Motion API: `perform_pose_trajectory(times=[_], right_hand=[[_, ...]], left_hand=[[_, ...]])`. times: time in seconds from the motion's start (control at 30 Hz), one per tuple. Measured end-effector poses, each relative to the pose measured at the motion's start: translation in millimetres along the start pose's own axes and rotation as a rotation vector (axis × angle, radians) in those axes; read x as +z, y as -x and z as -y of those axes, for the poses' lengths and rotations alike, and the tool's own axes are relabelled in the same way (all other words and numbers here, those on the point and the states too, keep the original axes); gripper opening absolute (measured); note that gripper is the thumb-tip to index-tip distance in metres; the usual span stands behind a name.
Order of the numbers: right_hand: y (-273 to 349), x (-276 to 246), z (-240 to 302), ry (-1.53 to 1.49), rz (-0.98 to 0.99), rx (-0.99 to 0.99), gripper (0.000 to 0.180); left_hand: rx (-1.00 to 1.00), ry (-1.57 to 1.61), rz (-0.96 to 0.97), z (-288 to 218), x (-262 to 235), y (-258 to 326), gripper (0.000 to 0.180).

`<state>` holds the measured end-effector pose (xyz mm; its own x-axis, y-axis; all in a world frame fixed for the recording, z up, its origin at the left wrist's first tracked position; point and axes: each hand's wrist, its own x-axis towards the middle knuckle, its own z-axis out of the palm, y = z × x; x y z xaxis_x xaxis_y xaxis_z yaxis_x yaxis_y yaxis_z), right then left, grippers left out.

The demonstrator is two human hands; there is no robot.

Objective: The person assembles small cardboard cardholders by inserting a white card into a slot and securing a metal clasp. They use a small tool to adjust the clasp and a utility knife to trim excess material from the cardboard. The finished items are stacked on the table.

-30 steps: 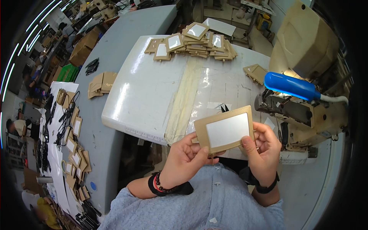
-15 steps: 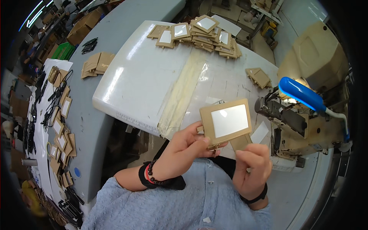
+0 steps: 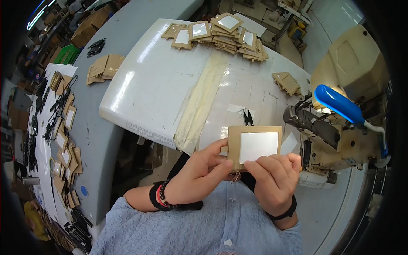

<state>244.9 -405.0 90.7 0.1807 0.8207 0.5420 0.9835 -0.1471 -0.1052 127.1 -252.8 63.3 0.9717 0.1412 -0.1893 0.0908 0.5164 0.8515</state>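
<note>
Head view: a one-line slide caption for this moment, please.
Left hand holds a white-windowed tan holder, right hand at its lower right corner, sewing machine to the right.

Tan holder [image 3: 254,148], white window [image 3: 259,146], blue lamp [image 3: 339,103]

A matt, leather-like holder [image 3: 234,146] just below centre has a smooth, glossy window [image 3: 260,146], the shirt [image 3: 191,227] beneath is puckered cloth, the worktop [image 3: 155,80] at upper centre is glossy under wrinkled tape [image 3: 202,98], and the lamp [image 3: 339,103] at right appears shiny plastic.
</note>
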Motion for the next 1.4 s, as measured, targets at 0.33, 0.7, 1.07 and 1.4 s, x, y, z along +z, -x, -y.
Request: perform_pose_trajectory(times=[0.33,0.7,1.07,1.4], right_hand=[[1.9,0.1,-1.2,0.007,-0.01,0.003,0.03],[2.4,1.2,-1.3,0.014,-0.019,0.005,0.029],[1.6,-0.7,-0.9,0.023,-0.014,-0.007,0.029],[0.7,7.6,3.2,-0.072,-0.015,0.077,0.031]], left_hand=[[0.03,-0.026,-0.005,-1.0,4.7,-0.6,0.045],[0.045,-0.097,0.003,-1.3,4.2,-0.8,0.046],[0.045,-0.056,0.003,-3.0,6.4,-0.1,0.046],[0.25,-0.461,-0.163,10.8,11.5,-0.7,0.049]])
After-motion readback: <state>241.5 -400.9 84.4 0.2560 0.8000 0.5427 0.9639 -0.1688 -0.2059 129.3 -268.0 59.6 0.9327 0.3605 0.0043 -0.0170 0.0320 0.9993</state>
